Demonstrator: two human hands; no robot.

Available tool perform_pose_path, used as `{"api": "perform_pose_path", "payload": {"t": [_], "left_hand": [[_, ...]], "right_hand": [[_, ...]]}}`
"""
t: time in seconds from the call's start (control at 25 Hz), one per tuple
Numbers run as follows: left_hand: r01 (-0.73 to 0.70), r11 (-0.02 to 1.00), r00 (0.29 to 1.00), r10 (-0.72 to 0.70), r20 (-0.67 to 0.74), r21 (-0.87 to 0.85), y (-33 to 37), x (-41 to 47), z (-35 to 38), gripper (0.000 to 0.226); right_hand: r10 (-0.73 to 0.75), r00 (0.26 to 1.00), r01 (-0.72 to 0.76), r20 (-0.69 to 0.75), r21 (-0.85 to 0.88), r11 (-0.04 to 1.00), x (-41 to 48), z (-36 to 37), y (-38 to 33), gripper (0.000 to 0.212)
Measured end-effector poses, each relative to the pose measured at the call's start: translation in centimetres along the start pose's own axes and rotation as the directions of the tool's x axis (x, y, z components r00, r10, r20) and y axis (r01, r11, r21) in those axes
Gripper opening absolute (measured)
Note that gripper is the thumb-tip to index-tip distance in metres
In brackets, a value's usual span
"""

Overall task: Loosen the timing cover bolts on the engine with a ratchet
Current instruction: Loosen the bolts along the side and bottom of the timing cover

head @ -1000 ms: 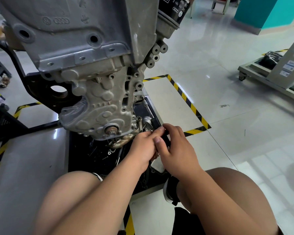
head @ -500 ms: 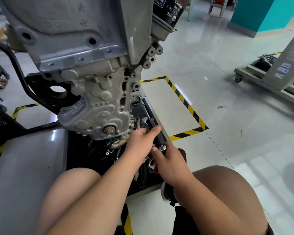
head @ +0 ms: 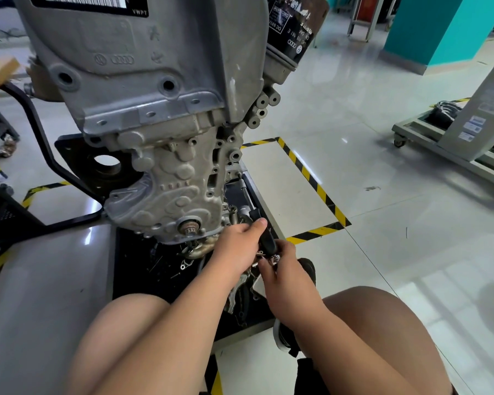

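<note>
Gripping ratchet (head: pixel 266 240) with left hand (head: pixel 237 248) fingers, pinching its end with right hand (head: pixel 288 280); could slip off hidden bolt if tilted.

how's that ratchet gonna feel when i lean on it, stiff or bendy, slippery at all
Probably stiff: the ratchet runs straight, without sag, between the left hand and right hand. Its black handle looks matte, so likely grippy; the chrome end by the right hand seems slicker. Probably heavy for its size, given the metal.
</note>
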State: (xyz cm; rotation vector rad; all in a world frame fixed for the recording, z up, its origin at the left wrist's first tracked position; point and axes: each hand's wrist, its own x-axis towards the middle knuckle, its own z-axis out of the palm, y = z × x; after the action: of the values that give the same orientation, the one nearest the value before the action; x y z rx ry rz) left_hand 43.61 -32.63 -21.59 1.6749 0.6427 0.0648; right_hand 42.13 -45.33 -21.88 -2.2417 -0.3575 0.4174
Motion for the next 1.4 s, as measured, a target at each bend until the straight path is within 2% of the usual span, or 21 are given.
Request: {"api": "perform_pose_path", "payload": {"t": [0.08,0.12,0.2,0.28,0.36,0.48,0.56,0.64,0.76,0.8,0.84,0.88,0.92,0.96,1.0,1.04,1.08,1.16,1.28,1.32,1.4], "left_hand": [[-0.027,0.996,0.998,0.031,-0.055,0.083,0.1,0.0,0.3,0.048],[-0.033,0.995,0.997,0.04,-0.072,0.096,0.2,0.0,0.4,0.049],[-0.037,0.996,0.995,0.044,-0.085,0.083,0.2,0.1,0.4,0.05],[-0.03,0.998,0.995,0.036,-0.096,0.059,0.2,0.1,0.4,0.049],[-0.002,0.999,0.996,0.006,-0.084,0.043,0.2,0.1,0.0,0.044],[0.069,0.996,0.998,-0.07,-0.011,-0.054,0.5,0.0,-0.8,0.039],[0.116,0.988,0.992,-0.111,0.054,-0.104,0.7,-0.1,-1.2,0.035],[0.121,0.989,0.988,-0.11,0.111,-0.091,0.8,-0.4,-1.4,0.033],[0.074,0.993,0.988,-0.06,0.145,-0.094,0.8,-0.7,-1.1,0.03],[0.05,0.996,0.99,-0.04,0.134,-0.076,0.8,-0.8,-1.0,0.031],[0.031,0.998,0.993,-0.024,0.116,-0.063,0.8,-0.8,-0.8,0.032],[0.025,0.997,0.995,-0.018,0.101,-0.069,0.9,-0.8,-0.7,0.031],[0.03,0.995,0.996,-0.021,0.092,-0.094,0.9,-0.8,-0.5,0.03],[0.035,0.993,0.996,-0.025,0.084,-0.115,0.9,-0.8,-0.3,0.03],[0.028,0.993,0.997,-0.021,0.068,-0.117,0.9,-0.8,-0.2,0.031],[0.013,0.995,0.999,-0.008,0.046,-0.101,0.8,-0.8,0.0,0.033],[-0.006,0.997,1.0,0.008,0.025,-0.082,0.8,-0.8,0.1,0.036],[-0.027,0.997,1.0,0.028,0.01,-0.068,0.8,-0.7,0.2,0.039],[0.032,0.995,0.999,-0.028,0.043,-0.096,0.8,-0.6,0.3,0.039],[0.054,0.995,0.997,-0.049,0.059,-0.087,0.8,-0.5,0.2,0.041],[0.052,0.998,0.995,-0.048,0.089,-0.045,0.7,-0.5,0.0,0.043]], "right_hand": [[-0.103,0.992,0.057,-0.079,-0.441,0.895,-0.2,0.2,0.0,0.052],[-0.114,0.988,0.046,-0.104,-0.51,0.859,-0.3,0.4,-0.2,0.057],[-0.116,0.987,0.052,-0.108,-0.469,0.882,-0.4,0.8,-0.4,0.059],[-0.114,0.989,0.078,-0.098,-0.313,0.947,-0.4,1.0,-0.5,0.054],[-0.085,0.993,0.081,-0.077,-0.047,0.996,-0.4,1.2,-0.5,0.051],[-0.057,0.998,0.051,0.014,0.281,0.958,-0.8,1.5,-1.0,0.048],[-0.002,0.996,-0.048,0.09,0.555,0.831,-0.9,1.7,-1.4,0.039],[0.077,0.983,-0.177,0.166,0.761,0.624,-0.9,1.6,-1.7,0.024],[0.127,0.96,-0.278,0.249,0.899,0.339,-0.5,0.9,-1.8,0.009],[0.125,0.957,-0.287,0.26,0.902,0.322,-0.4,0.6,-1.7,0.008],[0.129,0.962,-0.271,0.239,0.882,0.386,-0.3,0.4,-1.4,0.005],[0.142,0.976,-0.218,0.166,0.792,0.571,-0.2,0.2,-1.3,0.011],[0.112,0.991,-0.13,0.066,0.571,0.811,-0.3,-0.1,-0.9,0.025],[0.025,1.0,-0.02,-0.017,0.223,0.975,-0.3,-0.1,-0.5,0.038],[-0.083,0.995,0.074,-0.064,-0.131,0.989,-0.3,0.0,-0.2,0.047],[-0.155,0.983,0.116,-0.096,-0.325,0.938,-0.4,0.0,-0.1,0.052],[-0.187,0.975,0.131,-0.122,-0.366,0.921,-0.4,-0.1,-0.1,0.053],[-0.188,0.97,0.144,-0.153,-0.261,0.955,-0.2,-0.1,-0.1,0.054],[-0.026,0.997,0.039,-0.072,0.175,0.984,-0.1,-0.1,-0.1,0.05],[0.052,0.999,-0.044,-0.014,0.364,0.93,-0.1,0.0,-0.4,0.046],[0.177,0.976,-0.216,0.128,0.684,0.697,-0.3,0.1,-0.9,0.027]]}}
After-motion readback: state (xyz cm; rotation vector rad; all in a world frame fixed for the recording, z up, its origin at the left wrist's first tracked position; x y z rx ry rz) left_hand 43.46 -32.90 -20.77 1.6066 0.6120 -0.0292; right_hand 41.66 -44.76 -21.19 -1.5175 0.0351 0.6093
